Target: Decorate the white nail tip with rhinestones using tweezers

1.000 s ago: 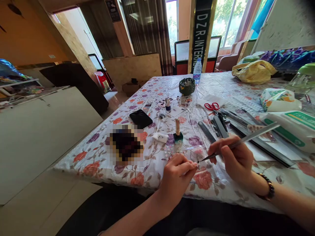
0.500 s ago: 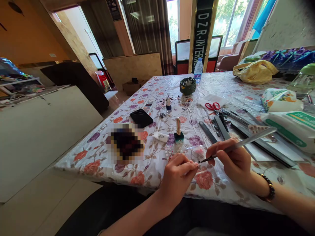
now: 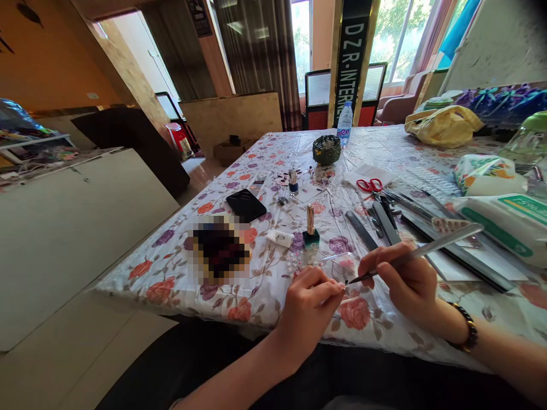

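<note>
My left hand [image 3: 311, 299] is closed in a pinch above the near edge of the table. At its fingertips is a small dark speck of a thing, too tiny to name. My right hand [image 3: 404, 280], with a dark beaded bracelet on the wrist, grips grey metal tweezers [image 3: 431, 246] like a pen. Their pointed tip meets the left fingertips. Just beyond the hands stand a dark green nail polish bottle [image 3: 311, 238] with a gold cap and, lying beside it, a small white tube [image 3: 280, 238]. Small pink and clear bits lie near the left knuckles.
Red-handled scissors [image 3: 370, 185], nail files [image 3: 361, 229] and a wipes pack [image 3: 508, 225] lie to the right. Farther back are a blue polish bottle [image 3: 293, 183], a woven basket [image 3: 326, 151] and a water bottle [image 3: 344, 122]. A black flat case [image 3: 246, 205] lies left.
Almost nothing differs. Both hands keep their grip and place, with the tweezers' tip still at the left fingertips; the whole view shifts very slightly.
</note>
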Demonstrator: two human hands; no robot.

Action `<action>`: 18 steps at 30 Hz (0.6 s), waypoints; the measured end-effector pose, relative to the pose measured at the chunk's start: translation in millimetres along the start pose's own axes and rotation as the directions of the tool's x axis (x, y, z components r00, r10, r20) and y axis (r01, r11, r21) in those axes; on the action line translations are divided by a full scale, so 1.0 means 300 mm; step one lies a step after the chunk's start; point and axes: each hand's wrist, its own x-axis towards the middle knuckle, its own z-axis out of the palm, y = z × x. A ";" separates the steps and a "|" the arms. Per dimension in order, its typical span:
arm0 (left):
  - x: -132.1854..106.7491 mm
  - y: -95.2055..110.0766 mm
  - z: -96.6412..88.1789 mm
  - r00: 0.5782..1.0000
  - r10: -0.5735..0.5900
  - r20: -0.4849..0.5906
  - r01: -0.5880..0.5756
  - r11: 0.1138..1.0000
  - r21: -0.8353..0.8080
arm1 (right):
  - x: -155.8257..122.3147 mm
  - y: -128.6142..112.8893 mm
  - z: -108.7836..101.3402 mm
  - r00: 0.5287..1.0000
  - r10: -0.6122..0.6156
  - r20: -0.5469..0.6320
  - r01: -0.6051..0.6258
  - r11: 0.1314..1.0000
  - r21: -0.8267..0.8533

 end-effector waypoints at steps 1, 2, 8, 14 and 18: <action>-0.001 0.000 0.000 1.000 0.000 -0.001 0.000 1.000 -0.001 | -0.001 0.002 -0.001 1.000 0.000 -0.004 0.000 1.000 -0.011; -0.001 0.001 -0.001 1.000 -0.001 -0.003 0.001 1.000 -0.001 | -0.001 0.004 -0.002 1.000 -0.003 -0.016 0.003 1.000 -0.022; -0.001 0.003 -0.001 1.000 0.003 -0.007 -0.003 1.000 -0.014 | 0.003 0.000 -0.001 1.000 -0.018 0.008 0.018 1.000 -0.021; 0.002 0.001 0.002 1.000 0.003 -0.007 -0.003 1.000 -0.010 | 0.002 0.001 0.001 0.999 -0.013 -0.031 0.013 1.000 -0.001; 0.002 0.001 0.002 1.000 0.008 -0.008 -0.008 1.000 -0.001 | -0.001 0.000 0.002 1.000 0.015 -0.019 -0.015 1.000 -0.009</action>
